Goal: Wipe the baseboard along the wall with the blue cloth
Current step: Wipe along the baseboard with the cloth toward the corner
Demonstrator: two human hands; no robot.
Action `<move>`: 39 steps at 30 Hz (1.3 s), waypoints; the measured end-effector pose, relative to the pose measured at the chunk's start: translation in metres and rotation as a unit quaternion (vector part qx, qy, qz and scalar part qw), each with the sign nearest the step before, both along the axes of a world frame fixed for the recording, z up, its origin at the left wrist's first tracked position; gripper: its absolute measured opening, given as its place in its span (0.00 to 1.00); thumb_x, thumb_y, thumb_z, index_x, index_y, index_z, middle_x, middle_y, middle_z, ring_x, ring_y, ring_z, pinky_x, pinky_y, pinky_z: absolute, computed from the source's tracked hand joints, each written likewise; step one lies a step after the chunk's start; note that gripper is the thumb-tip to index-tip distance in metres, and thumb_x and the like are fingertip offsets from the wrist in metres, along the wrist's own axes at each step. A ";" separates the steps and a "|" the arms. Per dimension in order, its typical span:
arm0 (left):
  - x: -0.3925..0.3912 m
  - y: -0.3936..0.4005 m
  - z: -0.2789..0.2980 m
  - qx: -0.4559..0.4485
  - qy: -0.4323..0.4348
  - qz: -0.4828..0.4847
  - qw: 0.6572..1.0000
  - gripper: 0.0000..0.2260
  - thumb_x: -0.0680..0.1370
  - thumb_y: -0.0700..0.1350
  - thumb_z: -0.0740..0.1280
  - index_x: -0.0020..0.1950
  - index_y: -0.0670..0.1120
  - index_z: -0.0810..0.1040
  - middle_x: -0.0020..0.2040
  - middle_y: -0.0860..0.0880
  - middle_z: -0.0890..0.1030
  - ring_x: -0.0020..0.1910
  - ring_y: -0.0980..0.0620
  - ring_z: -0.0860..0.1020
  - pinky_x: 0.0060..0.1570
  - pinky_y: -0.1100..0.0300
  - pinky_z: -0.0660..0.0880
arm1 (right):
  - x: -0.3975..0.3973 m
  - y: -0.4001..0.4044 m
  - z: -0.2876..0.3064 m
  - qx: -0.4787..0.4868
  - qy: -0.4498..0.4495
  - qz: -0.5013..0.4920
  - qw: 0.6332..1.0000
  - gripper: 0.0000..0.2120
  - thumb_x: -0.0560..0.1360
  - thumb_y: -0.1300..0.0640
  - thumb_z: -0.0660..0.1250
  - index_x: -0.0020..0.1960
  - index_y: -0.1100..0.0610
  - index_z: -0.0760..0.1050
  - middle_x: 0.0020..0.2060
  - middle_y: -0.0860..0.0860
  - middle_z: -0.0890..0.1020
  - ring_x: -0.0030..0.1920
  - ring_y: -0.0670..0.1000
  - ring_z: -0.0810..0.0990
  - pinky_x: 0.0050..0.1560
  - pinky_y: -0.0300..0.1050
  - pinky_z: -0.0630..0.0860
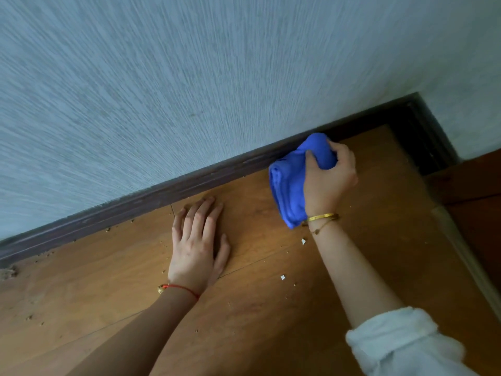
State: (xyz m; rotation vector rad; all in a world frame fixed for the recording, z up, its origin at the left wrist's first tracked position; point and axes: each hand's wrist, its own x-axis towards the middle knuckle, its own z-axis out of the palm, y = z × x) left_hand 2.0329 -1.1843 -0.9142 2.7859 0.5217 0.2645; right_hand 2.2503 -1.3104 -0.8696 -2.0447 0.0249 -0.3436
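A dark purple-brown baseboard runs diagonally from lower left to upper right along the foot of the pale textured wall. My right hand is shut on a bunched blue cloth, whose upper end presses against the baseboard near the corner. The cloth's lower end hangs by my wrist, which wears gold bracelets. My left hand lies flat on the wooden floor, fingers spread, just in front of the baseboard and holding nothing.
Crumbs and small white flakes litter the floor, thickest along the baseboard at the left. A dust clump sits at the far left edge. At the right, the wall turns a dark corner and a pale threshold strip crosses the floor.
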 end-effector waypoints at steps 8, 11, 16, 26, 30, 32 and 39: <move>0.000 0.001 -0.001 0.000 -0.009 0.000 1.000 0.25 0.79 0.50 0.61 0.75 0.42 0.72 0.74 0.43 0.72 0.75 0.42 0.67 0.77 0.40 0.59 | -0.050 0.023 -0.010 -0.050 -0.067 0.162 0.983 0.09 0.67 0.71 0.74 0.44 0.62 0.80 0.40 0.53 0.79 0.42 0.48 0.77 0.47 0.25 0.67; 0.000 0.001 0.000 -0.001 -0.004 0.002 1.000 0.25 0.79 0.50 0.61 0.75 0.42 0.72 0.75 0.43 0.71 0.75 0.42 0.67 0.78 0.40 0.57 | -0.021 0.005 -0.008 -0.040 -0.060 0.052 0.996 0.09 0.66 0.66 0.75 0.46 0.61 0.81 0.42 0.55 0.81 0.44 0.49 0.78 0.48 0.31 0.71; 0.000 0.001 -0.001 -0.001 0.001 0.003 1.000 0.25 0.79 0.51 0.61 0.75 0.42 0.71 0.75 0.43 0.71 0.75 0.42 0.66 0.78 0.41 0.56 | 0.004 0.001 -0.002 -0.005 -0.028 -0.031 0.999 0.11 0.67 0.65 0.74 0.50 0.63 0.80 0.47 0.55 0.81 0.48 0.51 0.80 0.51 0.42 0.76; -0.001 0.001 0.000 -0.004 0.014 0.002 1.000 0.26 0.80 0.51 0.60 0.76 0.43 0.70 0.76 0.44 0.70 0.76 0.42 0.66 0.80 0.43 0.53 | -0.009 0.000 -0.005 -0.026 -0.058 0.039 0.997 0.10 0.68 0.64 0.76 0.49 0.62 0.81 0.45 0.53 0.82 0.46 0.45 0.78 0.50 0.35 0.75; -0.001 0.001 0.001 -0.007 0.022 0.005 1.000 0.26 0.80 0.52 0.60 0.76 0.43 0.70 0.76 0.44 0.69 0.76 0.42 0.65 0.79 0.43 0.54 | 0.004 -0.004 0.001 -0.001 -0.022 -0.011 1.000 0.11 0.67 0.64 0.74 0.50 0.62 0.80 0.46 0.52 0.81 0.47 0.49 0.80 0.52 0.47 0.77; 0.000 0.000 0.000 -0.008 0.019 0.006 1.000 0.26 0.80 0.51 0.60 0.76 0.43 0.70 0.76 0.43 0.70 0.76 0.42 0.66 0.79 0.42 0.55 | -0.018 0.011 0.000 -0.017 -0.048 0.038 0.998 0.10 0.67 0.66 0.75 0.48 0.61 0.80 0.45 0.54 0.81 0.47 0.50 0.79 0.49 0.43 0.76; -0.001 0.001 0.001 -0.007 0.013 0.003 1.000 0.26 0.79 0.51 0.60 0.76 0.43 0.71 0.75 0.43 0.70 0.76 0.43 0.65 0.79 0.43 0.55 | -0.025 0.010 -0.003 -0.014 -0.057 0.070 0.996 0.08 0.67 0.65 0.76 0.45 0.60 0.81 0.42 0.51 0.80 0.42 0.44 0.77 0.46 0.31 0.72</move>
